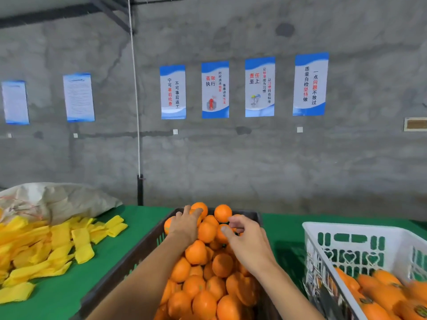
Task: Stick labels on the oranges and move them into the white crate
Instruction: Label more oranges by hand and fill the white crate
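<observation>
Picking stage here: my left hand (184, 224) lies spread on an orange (199, 210) at the far end of the dark crate (129, 257), right hand (248, 242) loosely curled, holding nothing I can see. Next it needs a label, then the white crate (346, 229) on the right.

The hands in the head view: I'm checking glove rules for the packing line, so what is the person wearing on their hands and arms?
Nothing shows on either. The left hand and right hand are bare, with no gloves, and no rings or watch can be seen. Both forearms are uncovered down to the bottom edge of the picture, with no sleeve, band or marking in view.
</observation>
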Demonstrator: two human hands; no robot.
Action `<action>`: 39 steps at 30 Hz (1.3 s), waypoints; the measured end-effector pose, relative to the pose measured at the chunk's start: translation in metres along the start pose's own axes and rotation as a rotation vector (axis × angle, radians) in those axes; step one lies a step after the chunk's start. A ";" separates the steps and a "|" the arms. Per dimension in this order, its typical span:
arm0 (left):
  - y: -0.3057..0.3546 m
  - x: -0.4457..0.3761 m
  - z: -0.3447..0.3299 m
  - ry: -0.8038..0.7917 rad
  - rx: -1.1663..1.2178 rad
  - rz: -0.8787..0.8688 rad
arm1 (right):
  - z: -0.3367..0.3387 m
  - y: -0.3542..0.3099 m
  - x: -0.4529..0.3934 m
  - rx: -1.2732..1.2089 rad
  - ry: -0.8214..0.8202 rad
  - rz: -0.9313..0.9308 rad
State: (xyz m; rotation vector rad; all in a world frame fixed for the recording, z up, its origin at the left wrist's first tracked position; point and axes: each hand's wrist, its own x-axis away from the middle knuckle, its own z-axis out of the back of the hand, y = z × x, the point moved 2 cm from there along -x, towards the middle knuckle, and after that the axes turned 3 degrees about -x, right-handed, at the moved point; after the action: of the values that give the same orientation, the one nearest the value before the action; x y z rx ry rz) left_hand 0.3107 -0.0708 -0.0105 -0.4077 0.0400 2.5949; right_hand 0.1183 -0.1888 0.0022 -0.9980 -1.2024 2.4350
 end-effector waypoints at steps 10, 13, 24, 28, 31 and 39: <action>0.010 0.021 0.041 0.167 0.082 -0.041 | 0.007 -0.003 0.004 -0.033 0.004 0.006; 0.025 0.063 0.078 0.288 0.312 -0.107 | 0.017 -0.017 0.024 -0.070 0.026 0.043; 0.126 0.256 0.107 0.727 0.853 -0.421 | 0.095 -0.035 0.161 -0.147 0.404 0.385; 0.160 0.308 0.060 0.723 0.809 -0.511 | 0.109 0.013 0.222 -0.222 0.416 0.395; 0.172 0.338 0.029 0.754 0.683 -0.630 | 0.108 0.046 0.267 -0.305 0.374 0.343; 0.193 0.388 -0.052 0.370 0.765 -0.576 | 0.106 0.108 0.334 -0.194 0.285 0.159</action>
State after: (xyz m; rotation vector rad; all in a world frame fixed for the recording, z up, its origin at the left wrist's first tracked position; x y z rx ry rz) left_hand -0.0898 -0.0576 -0.1839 -0.5016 0.8708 1.7373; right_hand -0.1902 -0.1576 -0.1933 -1.4914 -1.3178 2.2175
